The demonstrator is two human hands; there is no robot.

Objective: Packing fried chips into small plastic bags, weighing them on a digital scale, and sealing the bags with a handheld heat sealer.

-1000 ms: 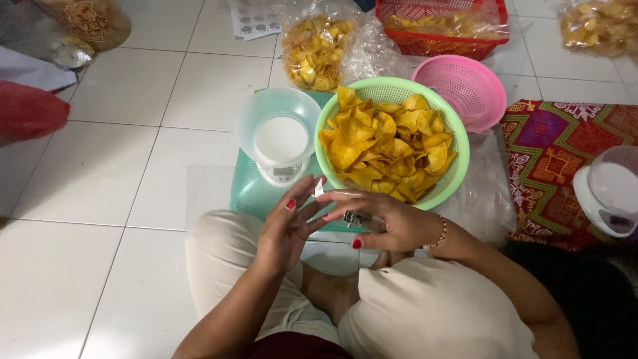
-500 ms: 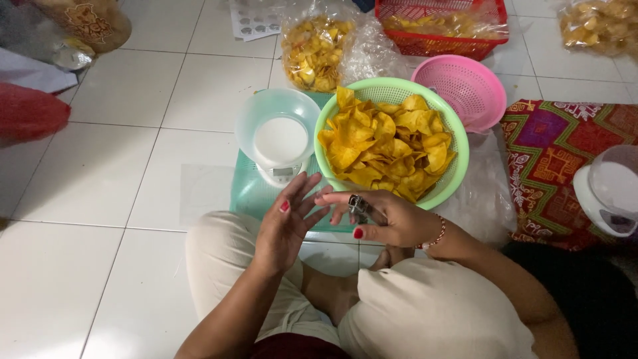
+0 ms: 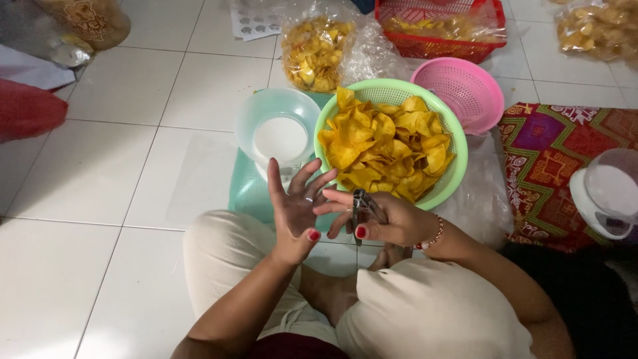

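Observation:
My left hand (image 3: 296, 209) is raised with palm up and fingers spread, holding nothing; there is a ring on one finger. My right hand (image 3: 379, 219) holds a small dark metal tool (image 3: 361, 205) and its fingertips touch the left palm. Just beyond both hands stands a green basket (image 3: 452, 139) heaped with yellow chips (image 3: 385, 146). Left of the basket, a clear bowl sits on a small kitchen scale (image 3: 279, 136), which rests on a teal mat (image 3: 249, 193).
A pink basket (image 3: 458, 90) lies behind the green one. Bags of chips (image 3: 316, 50) and a red basket (image 3: 438, 26) are farther back. A patterned cloth (image 3: 545, 159) and a second white scale (image 3: 608, 193) lie at the right. My knees fill the foreground.
My left hand has opened and lifted, fingers spreading apart. My right hand has shifted slightly right with the dark tool, fingertips staying at the left palm.

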